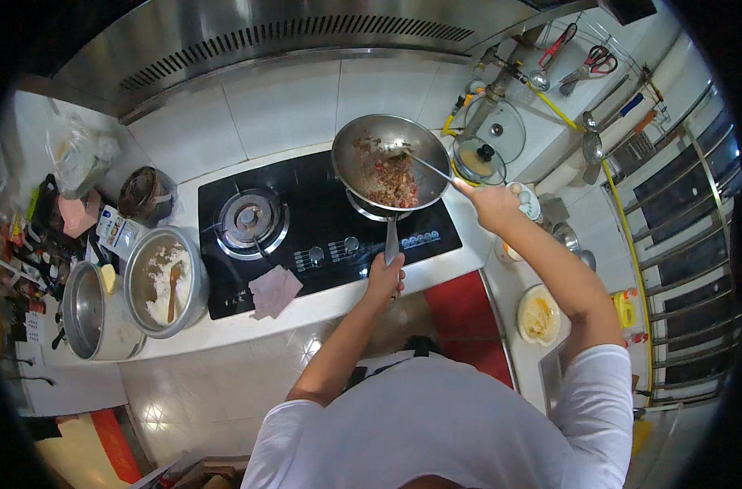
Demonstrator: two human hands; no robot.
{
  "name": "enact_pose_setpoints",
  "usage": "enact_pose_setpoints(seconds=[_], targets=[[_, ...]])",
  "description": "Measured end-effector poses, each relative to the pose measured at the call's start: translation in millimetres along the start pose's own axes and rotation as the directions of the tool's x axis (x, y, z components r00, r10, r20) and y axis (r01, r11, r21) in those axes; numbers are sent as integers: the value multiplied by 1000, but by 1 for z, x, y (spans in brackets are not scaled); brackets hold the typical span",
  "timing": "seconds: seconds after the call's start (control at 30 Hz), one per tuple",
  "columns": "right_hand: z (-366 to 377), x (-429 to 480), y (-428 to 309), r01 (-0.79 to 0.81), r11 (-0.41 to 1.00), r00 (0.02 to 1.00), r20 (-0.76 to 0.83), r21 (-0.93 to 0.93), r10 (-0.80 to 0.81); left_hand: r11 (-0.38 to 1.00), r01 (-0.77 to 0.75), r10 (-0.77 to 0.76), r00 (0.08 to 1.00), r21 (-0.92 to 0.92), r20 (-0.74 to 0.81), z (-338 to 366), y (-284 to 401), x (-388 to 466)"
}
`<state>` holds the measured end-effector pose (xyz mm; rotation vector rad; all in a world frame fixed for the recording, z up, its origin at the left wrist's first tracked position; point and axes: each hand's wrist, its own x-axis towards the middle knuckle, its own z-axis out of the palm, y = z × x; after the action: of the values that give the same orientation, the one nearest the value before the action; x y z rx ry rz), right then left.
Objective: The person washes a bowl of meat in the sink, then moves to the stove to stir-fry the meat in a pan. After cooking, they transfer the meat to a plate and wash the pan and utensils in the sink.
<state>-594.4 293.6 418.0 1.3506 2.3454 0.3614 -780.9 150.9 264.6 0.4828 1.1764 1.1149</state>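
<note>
My left hand (385, 278) grips the handle (392, 237) of a steel wok (354, 131), which sits over the right burner of a black glass gas hob (310, 177). In the wok lies a heap of browned minced food with red bits (395, 182). My right hand (490, 205) is closed around the end of a long-handled metal spatula or ladle (431, 168), whose head rests in the food near the wok's far side. How the head is shaped is hard to make out.
Left of the hob stand a pot of white rice (166, 287) with a wooden paddle and a steel pot (83, 312). A pink cloth (275, 292) hangs over the hob's front edge. At right are a glass-lidded pan (478, 160), eggs, and a yellow-stained bowl (539, 315). The range hood (285, 36) overhangs.
</note>
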Motion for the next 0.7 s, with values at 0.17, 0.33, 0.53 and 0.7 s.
enact_pose_setpoints(seconds=[0.17, 0.33, 0.53, 0.7], targets=[[-34, -56, 12, 90, 995, 988, 120, 45, -95, 1000, 1, -1, 1000, -8, 20, -3, 4, 1], [-27, -17, -26, 21, 994, 997, 70, 103, -28, 999, 6, -10, 996, 54, 88, -1, 4, 8], [-32, -15, -19, -18, 968, 997, 79, 248, -2, 991, 114, -104, 985, -70, 135, -13, 6, 5], [32, 15, 22, 35, 745, 975, -186, 666, 121, 914, 284, -210, 942, -289, 260, -10, 12, 18]])
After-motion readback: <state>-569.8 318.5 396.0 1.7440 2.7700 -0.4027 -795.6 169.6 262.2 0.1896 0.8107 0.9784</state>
